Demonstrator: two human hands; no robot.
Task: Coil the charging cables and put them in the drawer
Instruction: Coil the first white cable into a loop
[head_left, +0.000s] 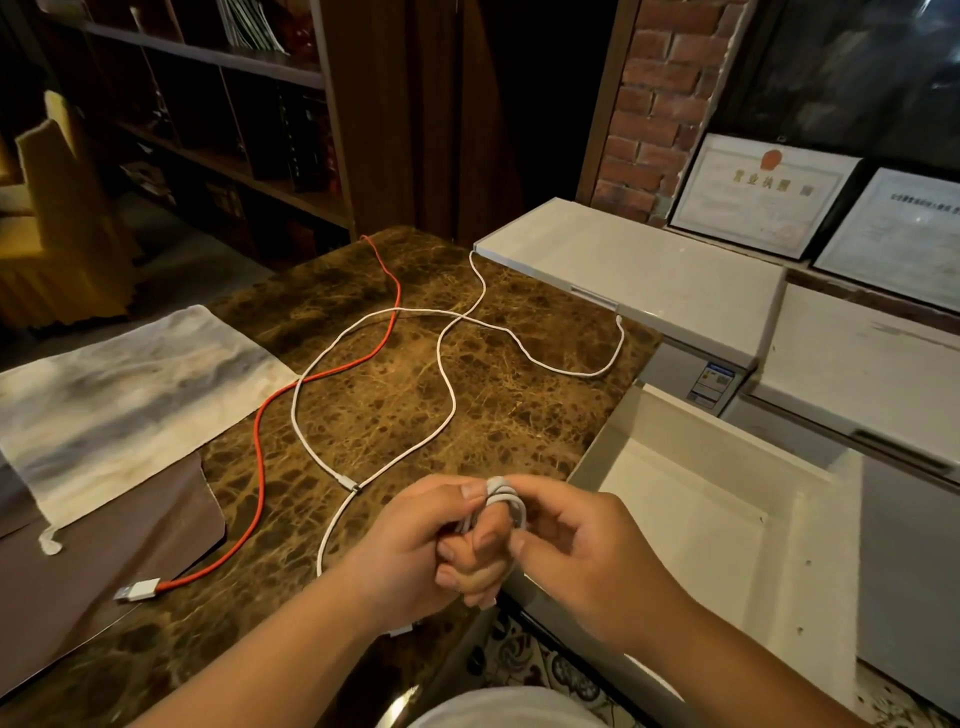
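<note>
Over the table's (467, 395) near right corner, the left hand (415, 551) and right hand (576, 551) both pinch a small white cable coil (501, 501) in curled fingers. Its loose length trails across the table beside a red cable (260, 447). The open drawer (727, 545) sits just right of that corner.

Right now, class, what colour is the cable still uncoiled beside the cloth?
Red, white plug; head view.

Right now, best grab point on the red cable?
Probably the white USB plug ending the red cable, at the table's near-left: rigid, flat, lying free. Pinch its sides from above. Both the left hand and right hand are busy holding the white coil.
</note>
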